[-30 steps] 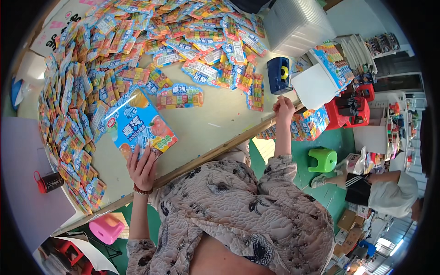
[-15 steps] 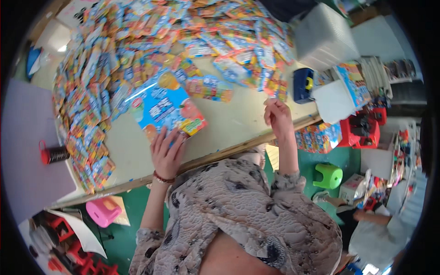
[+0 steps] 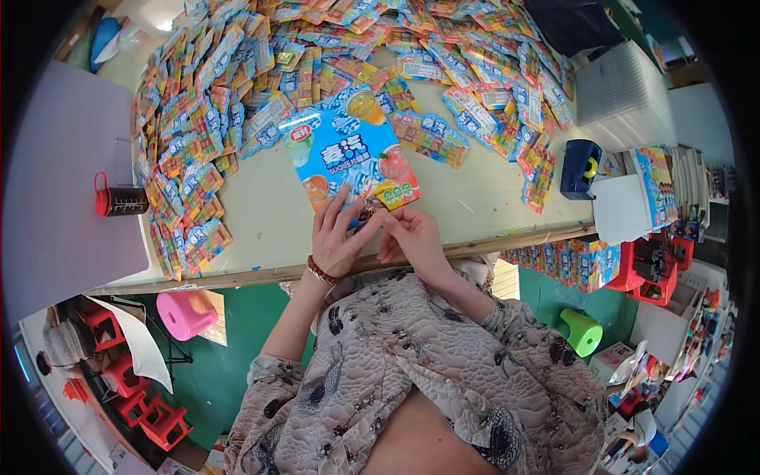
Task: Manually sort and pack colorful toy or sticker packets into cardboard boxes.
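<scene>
A large blue printed card (image 3: 351, 154) with drink and fruit pictures lies near the table's front edge. My left hand (image 3: 336, 235) rests flat on its lower edge, fingers spread. Just to the right, my right hand (image 3: 409, 235) meets it, fingertips pinching at the card's bottom right corner. Whether it grips the card or something small is hard to tell. Many small colourful packets (image 3: 207, 134) lie heaped around the card on the pale table (image 3: 261, 222).
A dark blue tape dispenser (image 3: 581, 168) and a white sheet (image 3: 621, 208) sit at the right end. Clear plastic trays (image 3: 624, 99) are stacked behind them. A red-and-black cylinder (image 3: 119, 202) lies on the grey board at left. Pink (image 3: 185, 313) and green (image 3: 583, 331) stools stand below.
My right hand came in from the right end of the table edge and joined my left hand at the bottom of the blue card. The view shifted so the card sits nearer the centre.
</scene>
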Demonstrator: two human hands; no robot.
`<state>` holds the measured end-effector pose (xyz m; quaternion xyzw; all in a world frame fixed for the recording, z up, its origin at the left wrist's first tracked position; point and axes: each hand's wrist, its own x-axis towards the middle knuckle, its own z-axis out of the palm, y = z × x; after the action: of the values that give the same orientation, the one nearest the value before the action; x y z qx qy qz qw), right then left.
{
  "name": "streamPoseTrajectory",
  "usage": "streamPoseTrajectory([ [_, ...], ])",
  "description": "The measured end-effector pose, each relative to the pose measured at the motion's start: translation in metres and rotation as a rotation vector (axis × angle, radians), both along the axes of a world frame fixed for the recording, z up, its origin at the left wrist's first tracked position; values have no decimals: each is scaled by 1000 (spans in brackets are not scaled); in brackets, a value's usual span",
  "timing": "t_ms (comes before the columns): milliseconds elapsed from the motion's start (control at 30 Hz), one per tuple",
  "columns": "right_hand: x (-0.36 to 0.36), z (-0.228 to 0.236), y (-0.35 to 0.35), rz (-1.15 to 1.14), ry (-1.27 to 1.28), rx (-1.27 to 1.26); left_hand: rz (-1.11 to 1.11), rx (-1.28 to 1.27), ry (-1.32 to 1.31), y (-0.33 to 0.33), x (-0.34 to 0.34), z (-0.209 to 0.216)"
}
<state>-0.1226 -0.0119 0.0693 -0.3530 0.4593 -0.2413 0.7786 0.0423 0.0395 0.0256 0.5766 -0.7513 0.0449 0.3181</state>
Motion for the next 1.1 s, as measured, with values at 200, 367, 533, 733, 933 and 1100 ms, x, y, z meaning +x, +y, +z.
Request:
streamPoseTrajectory([
  [200,0,-17,7,-30,-15,-39,34,-3,-4,-2,-3,3],
  [367,-3,-38,7,-53,-102,-161,65,105,65,-5,-7,15],
  [533,-5,-48,3,-13,-38,-244,93,222,-28,-6,-7,34],
  [733,-4,-56,4,-31,-55,-285,131,144,-60,-14,-15,25],
  [933,-15,-35,-2,81,-123,-25,169,34,-106,-16,-16,15],
  [1100,-18,-31,2,14,-89,23,148,51,-117,-17,-16,15],
])
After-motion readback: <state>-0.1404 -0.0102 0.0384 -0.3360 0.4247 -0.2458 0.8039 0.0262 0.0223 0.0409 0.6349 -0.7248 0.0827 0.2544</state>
